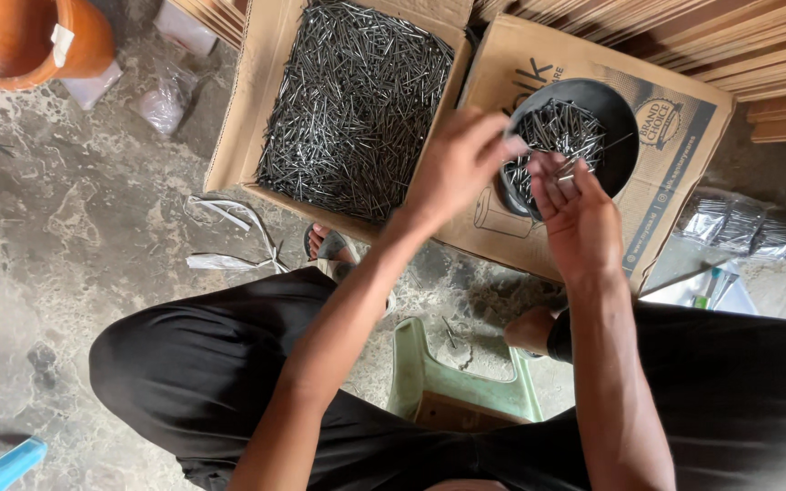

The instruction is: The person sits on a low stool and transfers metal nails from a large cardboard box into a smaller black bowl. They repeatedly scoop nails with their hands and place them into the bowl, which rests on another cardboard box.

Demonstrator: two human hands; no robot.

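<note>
My left hand and my right hand meet over the near edge of a black round bowl holding a heap of thin grey nails. The right hand's fingers pinch a few nails at the bowl's rim. The left hand's fingertips touch the same spot; whether it holds nails is hidden. The bowl rests on a flattened cardboard box. To its left stands an open cardboard box full of the same nails.
I sit on a green plastic stool, knees apart, on a stained concrete floor. Clear bags of packed nails lie at right. An orange bucket stands at top left, white straps lie near the box, wooden planks behind.
</note>
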